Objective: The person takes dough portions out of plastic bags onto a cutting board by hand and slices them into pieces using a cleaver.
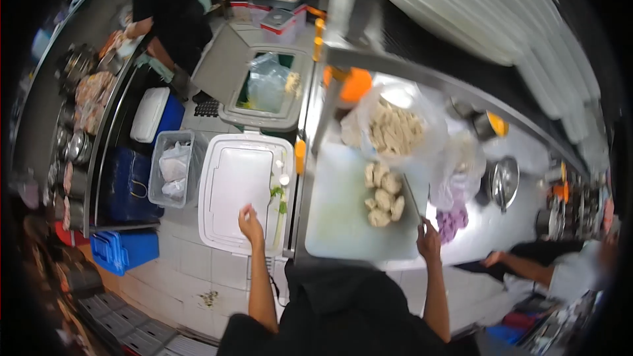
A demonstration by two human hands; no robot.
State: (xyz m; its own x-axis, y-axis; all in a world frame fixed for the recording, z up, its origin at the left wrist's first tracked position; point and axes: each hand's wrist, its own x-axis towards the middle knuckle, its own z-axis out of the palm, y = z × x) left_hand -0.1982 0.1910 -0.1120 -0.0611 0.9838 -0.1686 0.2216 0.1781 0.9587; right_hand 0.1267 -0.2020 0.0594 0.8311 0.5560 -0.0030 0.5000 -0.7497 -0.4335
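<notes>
My right hand [428,238] is closed round the handle of a knife [413,198], whose blade points up and away over the right part of a pale cutting board [339,204]. Left of the blade, several beige lumps [384,194] lie on the board. Beyond them a clear plastic bag [395,122] holds beige strips. Purple pieces [452,222] are heaped just right of the knife hand. My left hand [250,224] is over a white lid [241,188], fingers partly curled; whether it touches the lid or holds something small I cannot tell.
Green scraps [282,206] lie on the lid's right side. An open bin [231,113] and a tub with bags [173,168] stand at left. A metal shelf post [330,102] rises beyond the board. One person works at upper left; another person's hand [492,259] shows at right.
</notes>
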